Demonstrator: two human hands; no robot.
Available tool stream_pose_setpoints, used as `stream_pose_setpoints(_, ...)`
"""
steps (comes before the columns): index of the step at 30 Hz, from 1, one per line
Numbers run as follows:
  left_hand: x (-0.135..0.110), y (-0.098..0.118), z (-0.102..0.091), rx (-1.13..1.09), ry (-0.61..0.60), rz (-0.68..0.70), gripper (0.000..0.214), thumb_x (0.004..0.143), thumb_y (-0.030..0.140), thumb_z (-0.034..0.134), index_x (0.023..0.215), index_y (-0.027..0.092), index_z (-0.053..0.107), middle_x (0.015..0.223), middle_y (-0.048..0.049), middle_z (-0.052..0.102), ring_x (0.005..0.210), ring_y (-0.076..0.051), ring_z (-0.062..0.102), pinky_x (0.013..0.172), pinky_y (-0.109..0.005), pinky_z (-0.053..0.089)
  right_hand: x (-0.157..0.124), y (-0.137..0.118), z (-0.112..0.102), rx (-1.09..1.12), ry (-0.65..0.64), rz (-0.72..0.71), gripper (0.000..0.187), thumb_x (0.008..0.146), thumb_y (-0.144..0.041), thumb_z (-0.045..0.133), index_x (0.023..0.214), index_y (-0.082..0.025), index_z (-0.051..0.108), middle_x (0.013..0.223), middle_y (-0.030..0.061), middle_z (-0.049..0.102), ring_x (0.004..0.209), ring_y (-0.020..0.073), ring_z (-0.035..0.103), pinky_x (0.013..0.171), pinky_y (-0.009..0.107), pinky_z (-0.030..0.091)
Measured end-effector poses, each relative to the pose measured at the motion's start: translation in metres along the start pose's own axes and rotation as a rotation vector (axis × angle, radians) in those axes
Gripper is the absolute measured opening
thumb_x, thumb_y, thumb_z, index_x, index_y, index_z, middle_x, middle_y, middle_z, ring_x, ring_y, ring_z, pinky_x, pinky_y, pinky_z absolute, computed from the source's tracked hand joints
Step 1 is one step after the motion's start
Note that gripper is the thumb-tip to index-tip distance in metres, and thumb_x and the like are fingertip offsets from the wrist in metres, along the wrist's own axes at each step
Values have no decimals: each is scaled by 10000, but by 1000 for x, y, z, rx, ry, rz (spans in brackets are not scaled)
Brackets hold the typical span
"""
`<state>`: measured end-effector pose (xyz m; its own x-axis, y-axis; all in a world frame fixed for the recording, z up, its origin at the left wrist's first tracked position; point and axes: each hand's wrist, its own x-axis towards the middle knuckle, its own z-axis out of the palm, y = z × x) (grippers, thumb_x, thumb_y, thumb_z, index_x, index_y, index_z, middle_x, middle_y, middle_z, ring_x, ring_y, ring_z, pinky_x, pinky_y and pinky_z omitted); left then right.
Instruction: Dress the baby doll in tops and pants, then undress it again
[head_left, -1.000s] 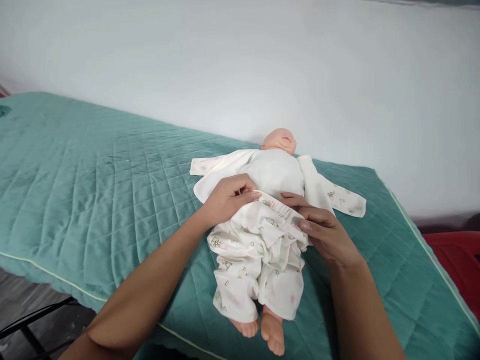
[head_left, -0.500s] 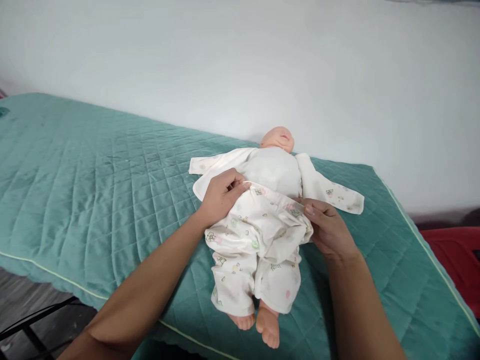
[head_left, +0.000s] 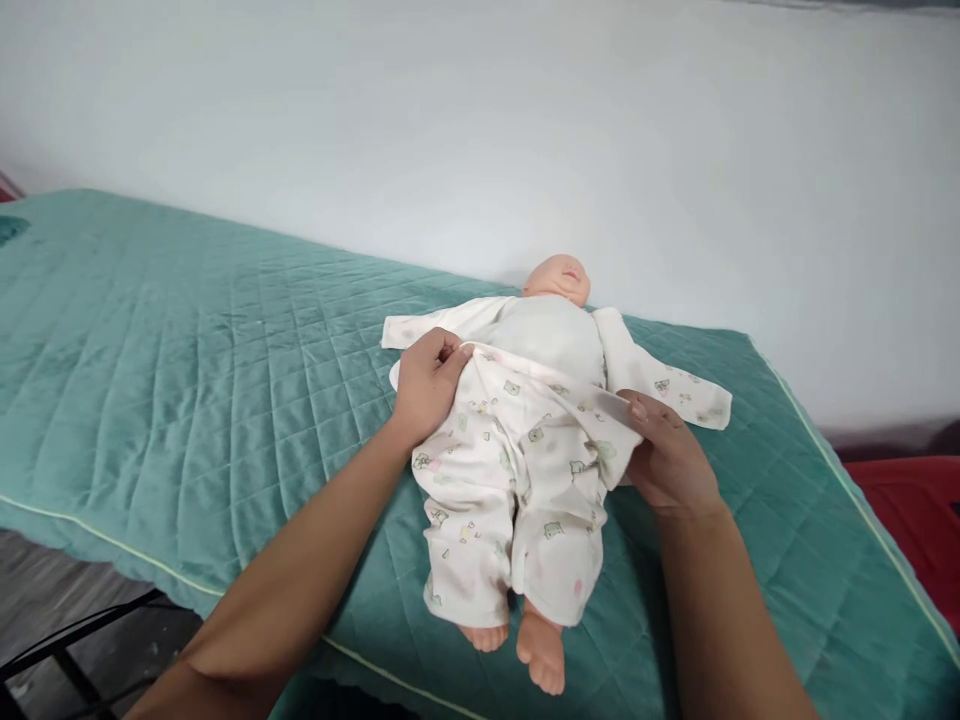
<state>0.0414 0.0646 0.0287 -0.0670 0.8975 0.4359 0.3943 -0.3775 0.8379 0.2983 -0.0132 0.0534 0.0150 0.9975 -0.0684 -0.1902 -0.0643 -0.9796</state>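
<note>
A baby doll (head_left: 556, 276) lies on its back on a green quilted cover, its bare feet pointing toward me. It wears white printed pants (head_left: 517, 470) and a long-sleeved shirt (head_left: 675, 385) spread apart at the front over its pale cloth belly. My left hand (head_left: 433, 385) pinches the pants' waistband at the doll's hip on the left. At the other hip, my right hand (head_left: 667, 445) grips the waistband's other side. The band is stretched taut and wide between both hands, across the belly.
The green quilted cover (head_left: 187, 400) is spread over a bed or table against a white wall (head_left: 450, 130). A red plastic stool or chair (head_left: 911, 510) stands past the right edge. Black metal bars (head_left: 67, 650) show at the lower left above the grey floor.
Both hands have drawn the waistband apart and slightly up, the left hand moving a little left and the right hand a little right. The pants' folds have smoothed out.
</note>
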Motion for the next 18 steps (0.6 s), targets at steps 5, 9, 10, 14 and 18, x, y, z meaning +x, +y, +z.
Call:
stream_pose_setpoints(5,4,-8,1,-20,26,-94,235,872,339,626,700,202,541,670,31,555,669,-138,490,675,-284,385,6,3,-6,76,92,-15,327,684,-471,836,670,-237,608,626,-25,574,559,160,501,533,303,402)
stream_pose_setpoints(9,6,-12,2,-26,30,-130,234,859,332,635,690,202,537,660,35,557,657,-138,491,675,-287,376,12,7,-12,97,150,-75,262,752,-417,779,672,-251,592,677,-16,604,639,199,562,616,343,477)
stream_pose_setpoints(10,6,-13,2,-28,29,-133,236,857,334,636,689,203,536,660,36,556,656,-138,490,675,-287,377,13,8,-13,89,171,-75,269,758,-408,778,662,-251,581,680,-14,605,645,199,565,620,345,485)
stream_pose_setpoints(14,6,-13,2,-41,7,-125,242,864,351,628,699,203,532,656,37,535,660,-137,480,670,-282,369,17,12,-9,61,279,-60,349,732,-416,826,631,-238,543,627,-29,555,587,155,521,546,300,461)
stream_pose_setpoints(18,4,-9,5,-100,-118,-64,228,887,360,611,736,196,561,702,29,550,697,-136,490,681,-276,377,19,17,-2,-97,368,-57,406,742,-494,820,659,-228,525,568,-64,479,502,103,416,459,251,358)
